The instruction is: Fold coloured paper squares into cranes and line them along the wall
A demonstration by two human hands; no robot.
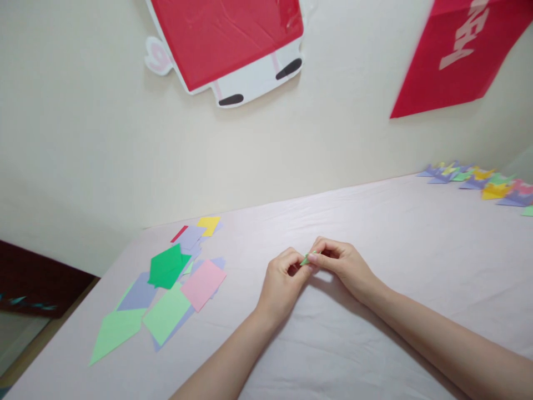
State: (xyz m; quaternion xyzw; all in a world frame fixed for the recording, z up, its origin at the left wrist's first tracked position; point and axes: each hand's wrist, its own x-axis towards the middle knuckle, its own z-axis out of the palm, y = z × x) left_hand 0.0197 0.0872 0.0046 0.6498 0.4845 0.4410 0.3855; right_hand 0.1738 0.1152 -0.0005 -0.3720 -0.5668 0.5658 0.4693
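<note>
My left hand [284, 283] and my right hand [342, 265] meet over the middle of a table covered in a pale pink cloth [416, 266]. Both pinch a small folded piece of light green paper [308, 258] between fingertips and thumbs. Only a sliver of the paper shows between the fingers; its folded shape is mostly hidden. The hands rest low, just above the cloth.
Loose coloured paper sheets [166, 294] lie spread at the left: green, pink, lilac and yellow. A row of folded paper pieces [483, 183] sits at the far right by the wall. Red posters [233, 39] hang on the cream wall behind.
</note>
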